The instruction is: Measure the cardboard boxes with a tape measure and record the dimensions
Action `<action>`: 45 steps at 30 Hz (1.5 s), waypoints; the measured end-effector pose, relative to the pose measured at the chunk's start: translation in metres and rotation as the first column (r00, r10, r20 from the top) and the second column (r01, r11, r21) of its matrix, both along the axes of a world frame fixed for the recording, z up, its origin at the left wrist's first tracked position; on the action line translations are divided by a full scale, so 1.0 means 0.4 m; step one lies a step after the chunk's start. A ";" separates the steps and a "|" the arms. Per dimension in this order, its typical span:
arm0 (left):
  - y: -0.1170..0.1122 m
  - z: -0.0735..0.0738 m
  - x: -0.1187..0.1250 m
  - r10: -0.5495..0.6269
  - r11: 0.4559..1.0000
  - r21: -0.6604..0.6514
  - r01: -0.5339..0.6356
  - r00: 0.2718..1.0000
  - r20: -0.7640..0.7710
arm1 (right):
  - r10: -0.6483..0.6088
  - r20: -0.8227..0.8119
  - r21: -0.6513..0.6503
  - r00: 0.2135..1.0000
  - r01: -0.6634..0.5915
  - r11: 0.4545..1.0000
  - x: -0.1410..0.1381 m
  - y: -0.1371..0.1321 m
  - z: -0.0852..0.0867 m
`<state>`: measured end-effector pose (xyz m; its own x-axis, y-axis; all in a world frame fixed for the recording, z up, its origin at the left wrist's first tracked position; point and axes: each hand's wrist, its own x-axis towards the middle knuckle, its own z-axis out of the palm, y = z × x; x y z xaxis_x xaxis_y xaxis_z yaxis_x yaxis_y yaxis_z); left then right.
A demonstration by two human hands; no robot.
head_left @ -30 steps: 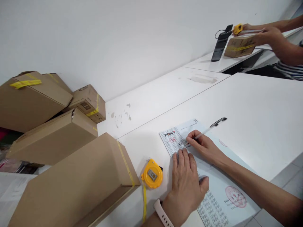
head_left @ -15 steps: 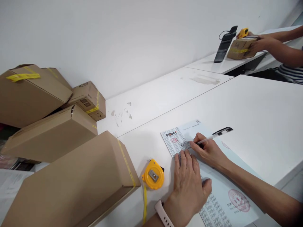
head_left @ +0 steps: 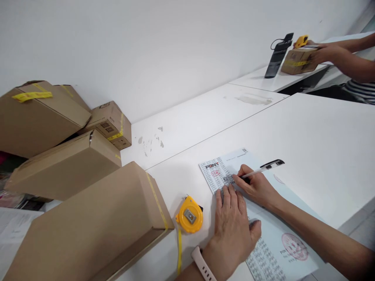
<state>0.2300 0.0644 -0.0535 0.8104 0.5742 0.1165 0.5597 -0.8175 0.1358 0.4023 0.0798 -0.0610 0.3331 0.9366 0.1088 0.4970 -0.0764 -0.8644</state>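
Note:
My right hand (head_left: 256,186) is closed around a clear pen (head_left: 262,169) with a black cap on its upper end; the tip meets a pale blue printed sheet (head_left: 295,214). The sheet bears the word PONY and a red round stamp, with some dark handwriting near the pen tip. My left hand (head_left: 233,224) lies flat across the sheet's left edge, fingers stretched out, holding nothing. A pink band circles that wrist. Left of this hand sits a yellow tape measure (head_left: 190,215), its yellow tape running toward the near edge.
Several cardboard boxes (head_left: 96,218) with yellow tape stand at the left. Papers (head_left: 14,230) lie at the lower left. At the far right, a dark bottle (head_left: 278,56) stands beside a small box (head_left: 297,61) held by another person's hands (head_left: 325,54), with a second yellow tape measure (head_left: 301,41).
My right hand and the pen have shifted slightly left on the sheet, and the pen's upper end sits a little lower. My left hand has hardly moved.

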 end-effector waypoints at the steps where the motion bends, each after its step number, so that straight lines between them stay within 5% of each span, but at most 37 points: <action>1: -0.001 -0.001 0.000 0.004 1.000 0.019 -0.004 1.000 -0.001 | 0.001 0.004 0.002 1.000 -0.001 1.000 0.000 0.000 -0.001; 45: 0.001 -0.003 0.003 -0.001 1.000 0.011 0.001 1.000 -0.009 | -0.042 0.046 0.000 0.998 0.042 0.999 0.007 0.001 -0.006</action>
